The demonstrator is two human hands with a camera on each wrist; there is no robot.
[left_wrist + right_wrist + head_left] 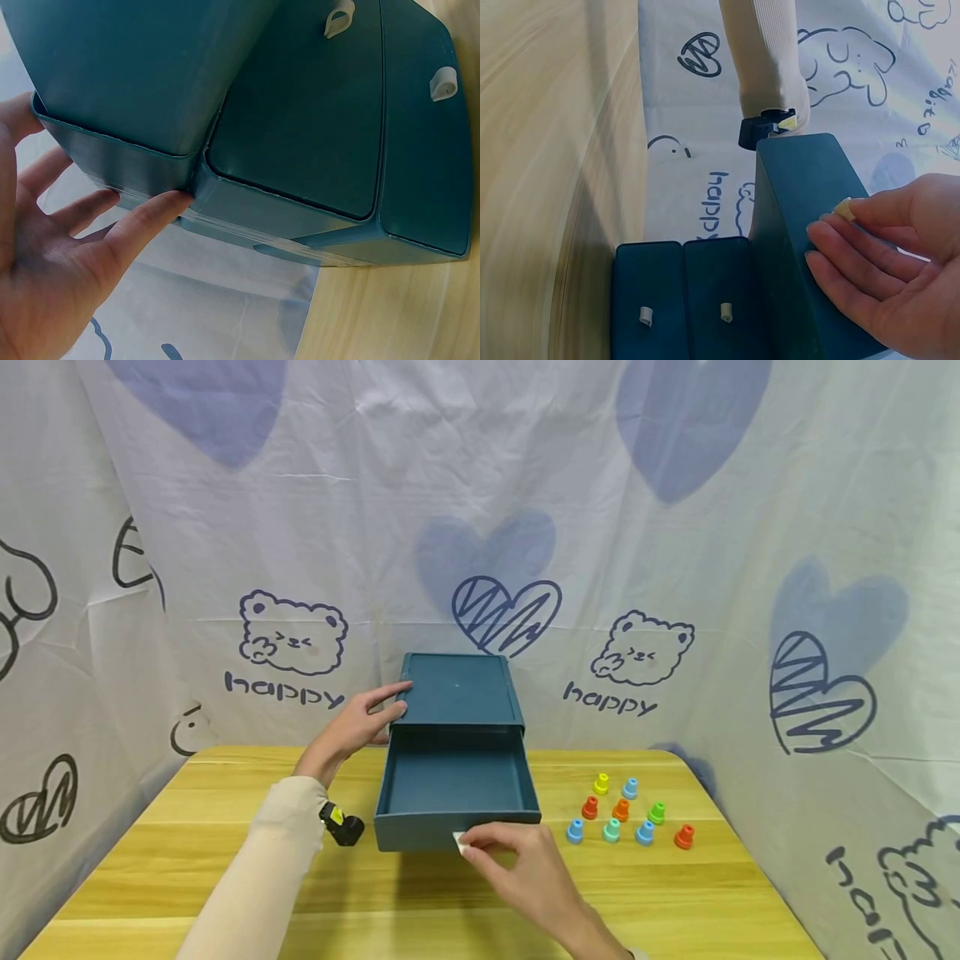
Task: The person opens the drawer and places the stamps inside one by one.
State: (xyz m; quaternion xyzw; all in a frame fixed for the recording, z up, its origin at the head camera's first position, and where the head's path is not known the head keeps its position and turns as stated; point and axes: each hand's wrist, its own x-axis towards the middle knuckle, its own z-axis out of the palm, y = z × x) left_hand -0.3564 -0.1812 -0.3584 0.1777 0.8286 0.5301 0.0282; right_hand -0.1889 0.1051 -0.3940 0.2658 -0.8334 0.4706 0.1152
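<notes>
A dark teal drawer cabinet (459, 689) stands on the table, its top drawer (416, 833) pulled well out and bare inside. My right hand (534, 870) pinches the small off-white pull tab (844, 209) on that drawer's front between thumb and index finger, while its other fingers lie near the front panel. On the cabinet's left side, my left hand (351, 733) rests with fingers spread, fingertips at the upper edge. From the left wrist view, the thumb and fingers of this hand (67, 262) touch the cabinet's outer wall. Below, two closed drawers (300, 112) carry similar loop tabs.
Several small coloured cone-like pieces (621, 811), in yellow, blue, red, orange and green, stand on the wooden table (225, 827) right of the cabinet. A black camera (343, 827) is strapped at the left wrist. Behind hangs a white cloth (375, 568) with hearts and bears.
</notes>
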